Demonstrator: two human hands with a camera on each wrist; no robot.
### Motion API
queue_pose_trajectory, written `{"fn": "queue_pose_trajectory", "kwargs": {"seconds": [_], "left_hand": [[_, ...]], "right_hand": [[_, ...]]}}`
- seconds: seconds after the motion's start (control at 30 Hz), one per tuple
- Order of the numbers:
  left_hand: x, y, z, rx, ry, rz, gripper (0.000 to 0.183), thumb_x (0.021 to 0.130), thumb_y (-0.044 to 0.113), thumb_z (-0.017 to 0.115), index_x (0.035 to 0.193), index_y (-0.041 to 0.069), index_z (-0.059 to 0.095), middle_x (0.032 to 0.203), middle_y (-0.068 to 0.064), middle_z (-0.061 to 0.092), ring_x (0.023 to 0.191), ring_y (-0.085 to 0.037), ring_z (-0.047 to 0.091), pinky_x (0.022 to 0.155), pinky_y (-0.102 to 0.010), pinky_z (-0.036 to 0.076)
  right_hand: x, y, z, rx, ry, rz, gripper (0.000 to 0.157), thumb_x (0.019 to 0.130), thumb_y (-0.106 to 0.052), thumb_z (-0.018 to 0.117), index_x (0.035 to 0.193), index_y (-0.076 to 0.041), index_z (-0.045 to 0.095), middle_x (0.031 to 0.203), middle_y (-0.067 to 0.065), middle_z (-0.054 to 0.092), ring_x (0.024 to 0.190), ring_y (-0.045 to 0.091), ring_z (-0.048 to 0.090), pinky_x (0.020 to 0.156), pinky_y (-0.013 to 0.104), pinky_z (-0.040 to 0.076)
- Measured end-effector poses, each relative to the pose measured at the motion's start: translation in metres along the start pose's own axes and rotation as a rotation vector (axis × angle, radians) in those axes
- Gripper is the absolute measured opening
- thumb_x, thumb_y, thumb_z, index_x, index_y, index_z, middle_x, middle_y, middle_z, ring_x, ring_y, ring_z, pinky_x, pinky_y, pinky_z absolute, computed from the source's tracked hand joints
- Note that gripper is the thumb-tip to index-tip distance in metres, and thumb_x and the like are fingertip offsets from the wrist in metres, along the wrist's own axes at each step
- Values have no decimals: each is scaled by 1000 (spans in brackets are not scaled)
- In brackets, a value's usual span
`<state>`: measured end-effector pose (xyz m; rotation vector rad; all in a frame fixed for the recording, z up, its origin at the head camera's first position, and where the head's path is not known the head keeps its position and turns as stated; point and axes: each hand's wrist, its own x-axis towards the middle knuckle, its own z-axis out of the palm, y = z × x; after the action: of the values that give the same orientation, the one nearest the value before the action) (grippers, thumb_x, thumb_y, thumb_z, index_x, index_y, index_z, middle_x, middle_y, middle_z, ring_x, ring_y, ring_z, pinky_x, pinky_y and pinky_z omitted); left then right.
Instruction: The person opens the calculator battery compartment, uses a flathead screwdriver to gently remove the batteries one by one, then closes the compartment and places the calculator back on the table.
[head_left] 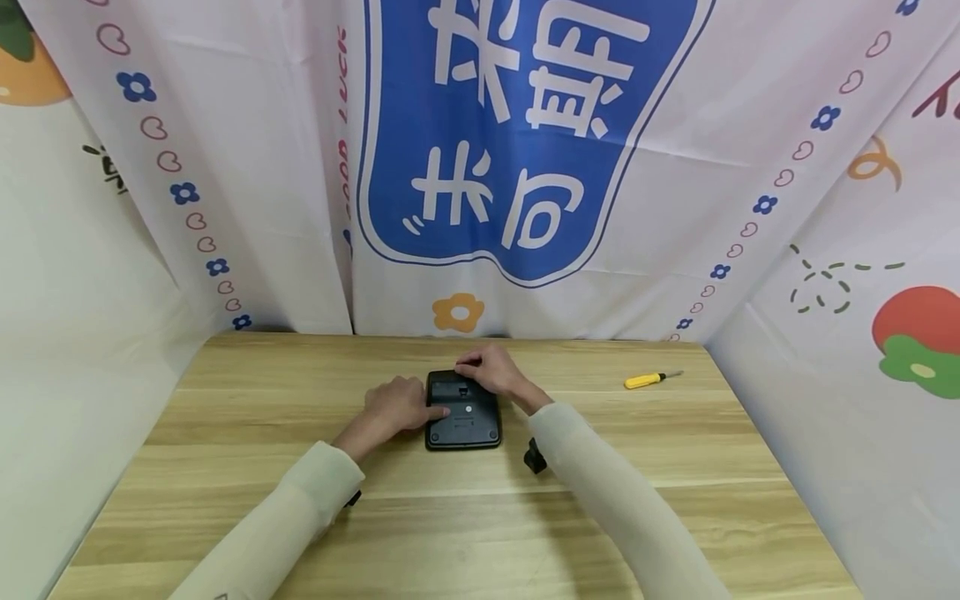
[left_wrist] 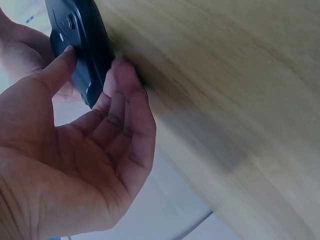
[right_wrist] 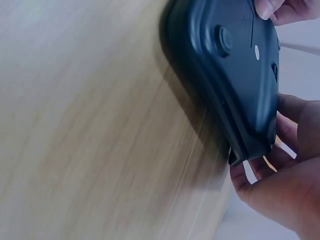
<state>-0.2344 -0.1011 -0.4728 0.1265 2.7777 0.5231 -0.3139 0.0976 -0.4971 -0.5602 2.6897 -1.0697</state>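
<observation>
A black calculator (head_left: pixel 463 435) lies face down at the middle of the table, its back with round rubber feet and a small white sticker turned up. My left hand (head_left: pixel 399 403) grips its left side, thumb pressed on the back and fingers curled at the edge, as the left wrist view shows. At the far end, my right hand (head_left: pixel 491 369) pinches the edge near a corner. In the right wrist view the fingertips (right_wrist: pixel 239 176) are right at that corner of the calculator (right_wrist: pixel 245 100). Its keys are hidden underneath.
A yellow-handled screwdriver (head_left: pixel 642 381) lies on the wooden table (head_left: pixel 480 533) to the right, its shaft pointing right. Printed white cloth (head_left: pixel 300 208) hangs behind the far edge and along both sides. A black wrist-worn piece (head_left: pixel 535 458) shows beside the right sleeve.
</observation>
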Motion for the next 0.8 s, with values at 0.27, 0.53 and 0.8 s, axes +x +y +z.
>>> {"fn": "queue_pose_trajectory", "kwargs": {"seconds": [0.27, 0.53, 0.8], "left_hand": [[0, 2, 0, 2, 82, 7, 57, 88, 53, 85, 107, 2, 70, 81, -9, 65, 70, -25, 60, 65, -41, 48], [-1, 3, 3, 14, 133, 46, 86, 87, 49, 87, 145, -4, 52, 132, -27, 61, 114, -41, 63, 86, -60, 56], [-4, 6, 0, -2, 125, 90, 91, 86, 49, 88, 149, -5, 50, 143, -28, 57, 125, -43, 59, 97, -62, 53]], "right_hand": [[-5, -1, -7, 25, -33, -47, 31, 106, -24, 68, 127, -3, 77, 119, 8, 78, 107, 22, 72, 94, 39, 59], [-9, -4, -11, -35, -87, -141, 35, 105, -26, 69, 131, -3, 75, 125, 8, 77, 117, 24, 70, 99, 41, 58], [-13, -7, -17, -152, -165, -217, 38, 98, -26, 80, 130, -6, 76, 129, 7, 76, 124, 23, 69, 106, 40, 55]]}}
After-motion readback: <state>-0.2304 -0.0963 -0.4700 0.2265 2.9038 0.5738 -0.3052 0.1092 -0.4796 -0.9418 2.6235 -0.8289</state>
